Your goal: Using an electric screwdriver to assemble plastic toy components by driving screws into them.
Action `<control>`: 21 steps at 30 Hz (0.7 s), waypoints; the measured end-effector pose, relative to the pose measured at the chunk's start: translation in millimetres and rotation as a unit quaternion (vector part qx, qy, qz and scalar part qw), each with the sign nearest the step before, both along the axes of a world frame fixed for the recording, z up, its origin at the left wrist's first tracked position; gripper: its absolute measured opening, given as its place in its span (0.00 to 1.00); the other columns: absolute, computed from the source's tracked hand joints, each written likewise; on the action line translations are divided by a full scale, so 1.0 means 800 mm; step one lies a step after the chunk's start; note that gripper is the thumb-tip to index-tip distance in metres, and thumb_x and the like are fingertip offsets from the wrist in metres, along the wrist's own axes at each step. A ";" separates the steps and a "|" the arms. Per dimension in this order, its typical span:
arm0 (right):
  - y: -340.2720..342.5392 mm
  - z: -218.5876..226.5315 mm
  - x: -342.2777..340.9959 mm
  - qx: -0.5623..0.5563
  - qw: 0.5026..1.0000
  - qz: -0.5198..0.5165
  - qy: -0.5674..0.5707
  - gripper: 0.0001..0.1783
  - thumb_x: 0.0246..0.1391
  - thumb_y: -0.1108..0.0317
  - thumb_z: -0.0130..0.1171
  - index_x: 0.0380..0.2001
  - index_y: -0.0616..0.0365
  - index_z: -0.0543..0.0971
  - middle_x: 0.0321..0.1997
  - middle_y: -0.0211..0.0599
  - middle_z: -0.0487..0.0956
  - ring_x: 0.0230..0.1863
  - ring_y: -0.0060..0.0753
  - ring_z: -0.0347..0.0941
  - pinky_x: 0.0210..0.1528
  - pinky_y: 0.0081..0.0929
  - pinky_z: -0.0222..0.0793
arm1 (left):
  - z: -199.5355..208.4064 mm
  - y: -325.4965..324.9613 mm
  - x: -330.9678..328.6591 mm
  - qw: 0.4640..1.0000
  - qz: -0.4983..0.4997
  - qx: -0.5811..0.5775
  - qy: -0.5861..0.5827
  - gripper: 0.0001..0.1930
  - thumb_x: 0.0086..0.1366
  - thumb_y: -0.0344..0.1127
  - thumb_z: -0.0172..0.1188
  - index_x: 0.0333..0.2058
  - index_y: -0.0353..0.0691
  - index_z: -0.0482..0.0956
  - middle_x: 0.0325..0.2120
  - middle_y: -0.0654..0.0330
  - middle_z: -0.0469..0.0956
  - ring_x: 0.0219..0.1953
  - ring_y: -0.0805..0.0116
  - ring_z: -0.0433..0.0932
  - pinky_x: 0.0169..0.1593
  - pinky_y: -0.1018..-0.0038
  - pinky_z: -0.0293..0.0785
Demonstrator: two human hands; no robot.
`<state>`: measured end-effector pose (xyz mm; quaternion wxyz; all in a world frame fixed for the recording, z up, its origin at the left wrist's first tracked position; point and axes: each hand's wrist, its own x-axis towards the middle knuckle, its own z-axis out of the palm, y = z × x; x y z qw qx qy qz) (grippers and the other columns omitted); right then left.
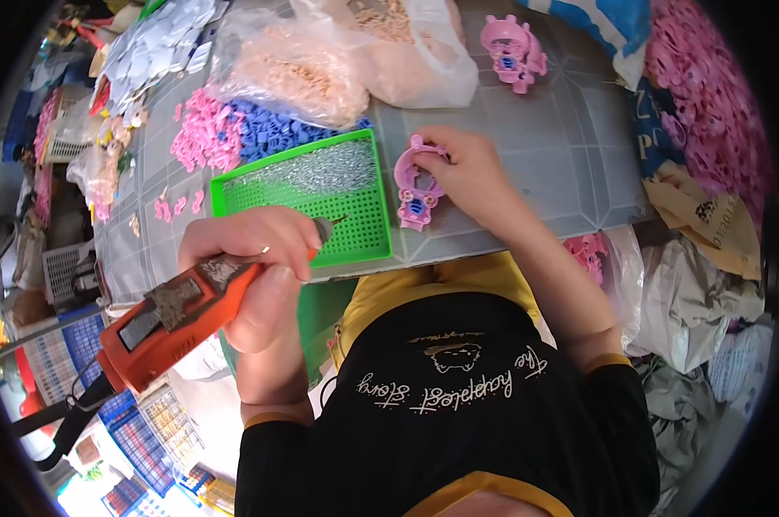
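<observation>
At the grey table [570, 146], my left hand [264, 258] is closed around an orange electric screwdriver [178, 314], its tip over the green screw tray [307, 194]; my right hand [467, 168] presses curled fingers onto a pink plastic toy part [417, 185] beside the tray.
</observation>
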<state>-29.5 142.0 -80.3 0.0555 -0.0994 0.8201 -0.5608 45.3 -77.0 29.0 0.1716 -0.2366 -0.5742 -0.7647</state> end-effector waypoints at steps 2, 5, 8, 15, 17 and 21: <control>0.001 -0.002 -0.001 -0.005 1.000 0.004 -0.006 0.09 0.53 0.74 0.60 0.39 0.62 0.79 0.30 0.34 0.81 0.33 0.20 0.74 0.38 0.22 0.71 | 0.000 0.026 -0.008 1.000 -0.012 0.015 -0.014 0.13 0.51 0.23 0.59 0.36 0.35 0.69 0.18 0.57 0.71 0.20 0.65 0.71 0.31 0.61 0.71; 0.000 0.000 0.000 0.015 1.000 0.003 0.010 0.09 0.54 0.73 0.60 0.38 0.61 0.80 0.30 0.36 0.82 0.32 0.22 0.76 0.37 0.23 0.71 | -0.008 0.044 -0.032 0.996 -0.090 -0.024 0.007 0.13 0.49 0.25 0.54 0.36 0.36 0.68 0.17 0.59 0.68 0.18 0.66 0.68 0.28 0.64 0.68; 0.002 0.002 -0.001 0.019 1.000 -0.011 0.014 0.09 0.54 0.71 0.59 0.39 0.60 0.80 0.30 0.38 0.82 0.32 0.25 0.78 0.36 0.26 0.72 | -0.012 0.057 -0.033 0.995 -0.070 0.022 -0.075 0.06 0.50 0.24 0.60 0.22 0.36 0.71 0.17 0.58 0.72 0.20 0.67 0.72 0.34 0.65 0.74; 0.001 0.003 -0.003 0.038 0.999 -0.010 0.028 0.10 0.51 0.71 0.60 0.38 0.59 0.81 0.30 0.41 0.82 0.32 0.34 0.80 0.36 0.29 0.72 | -0.031 0.064 -0.036 0.994 -0.069 0.038 -0.076 0.06 0.50 0.23 0.59 0.25 0.35 0.70 0.17 0.59 0.72 0.21 0.67 0.72 0.35 0.65 0.75; 0.000 0.002 -0.003 0.050 0.998 -0.012 0.041 0.09 0.51 0.71 0.60 0.37 0.59 0.81 0.30 0.43 0.82 0.31 0.38 0.80 0.35 0.30 0.72 | -0.035 0.063 -0.037 0.994 -0.073 0.032 -0.076 0.06 0.50 0.23 0.58 0.27 0.35 0.70 0.18 0.59 0.72 0.21 0.68 0.72 0.35 0.65 0.75; -0.002 0.005 -0.002 0.066 0.997 -0.014 0.043 0.09 0.50 0.71 0.61 0.37 0.59 0.81 0.30 0.44 0.82 0.31 0.40 0.80 0.35 0.31 0.72 | -0.037 0.063 -0.037 0.994 -0.074 0.039 -0.074 0.07 0.51 0.23 0.58 0.29 0.34 0.70 0.18 0.59 0.72 0.22 0.68 0.73 0.36 0.64 0.76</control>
